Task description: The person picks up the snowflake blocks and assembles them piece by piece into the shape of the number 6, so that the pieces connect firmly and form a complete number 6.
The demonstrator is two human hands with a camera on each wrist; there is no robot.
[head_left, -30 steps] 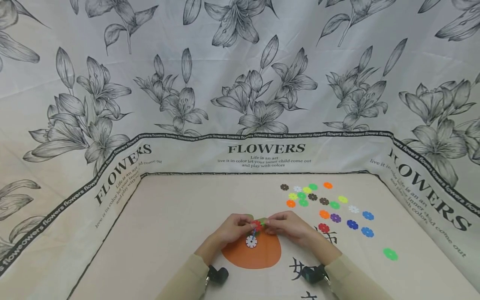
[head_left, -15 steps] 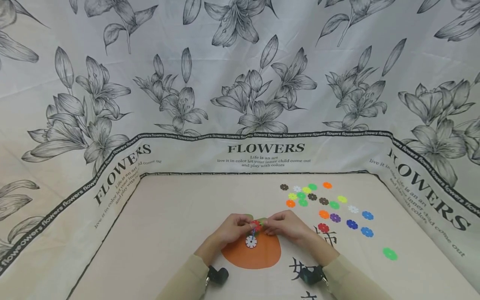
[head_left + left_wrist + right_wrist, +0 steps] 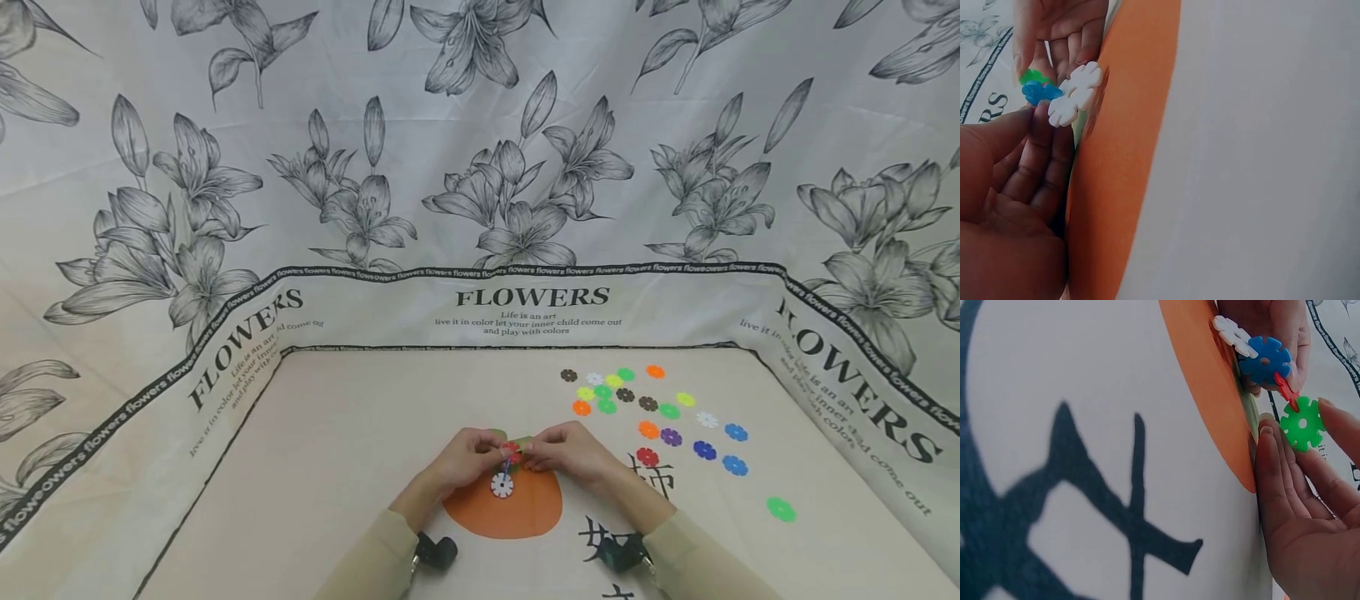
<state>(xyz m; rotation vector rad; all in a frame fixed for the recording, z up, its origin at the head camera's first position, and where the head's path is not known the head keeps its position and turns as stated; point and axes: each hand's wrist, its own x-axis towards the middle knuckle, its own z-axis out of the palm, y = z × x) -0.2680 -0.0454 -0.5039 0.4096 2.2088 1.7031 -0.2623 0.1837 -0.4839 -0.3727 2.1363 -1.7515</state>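
The left hand (image 3: 467, 458) pinches the chain (image 3: 502, 493) near its red disc (image 3: 1285, 390); the right hand (image 3: 573, 451) has its grip on the green disc (image 3: 1294, 433), between thumb and finger. A blue disc (image 3: 1256, 363) joins red to the white end (image 3: 1233, 335). The chain is held over the surface's (image 3: 360, 417) orange patch (image 3: 510, 517); loose discs (image 3: 670, 414) lie scattered rightward.

Small change only: right hand (image 3: 573, 450) fingertips slightly closer to left hand (image 3: 467, 458) than a second ago, gap narrower. In head view, green disc (image 3: 1302, 423) shows less beside red disc (image 3: 511, 452); more bright green was visible there earlier.
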